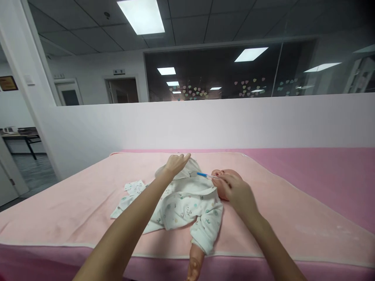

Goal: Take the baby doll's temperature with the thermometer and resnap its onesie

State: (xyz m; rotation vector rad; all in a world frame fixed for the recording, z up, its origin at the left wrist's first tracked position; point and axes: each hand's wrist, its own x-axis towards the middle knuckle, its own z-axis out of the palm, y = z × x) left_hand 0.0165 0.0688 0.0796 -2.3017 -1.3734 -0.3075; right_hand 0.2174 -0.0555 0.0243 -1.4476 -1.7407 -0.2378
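Note:
A baby doll (pixel 224 194) lies on its back with its head to the right. It wears a white top (pixel 187 208) with small printed figures, pulled open at the chest. My left hand (pixel 176 164) is closed on the raised white cloth of the top at the doll's far side, with one finger sticking out to the right. Between the fingers of my right hand (pixel 238 191), beside the doll's face, is a slim thermometer (pixel 202 174), blue at the end pointing left and pale along its shaft. The doll's near arm (pixel 195 260) reaches over the front edge.
A peach blanket (pixel 88 195) with a pale border covers the pink surface (pixel 331 171). Behind it stands a low white wall (pixel 211 125) with glass above. Farther left are a doorway and a dark-legged table (pixel 26 137).

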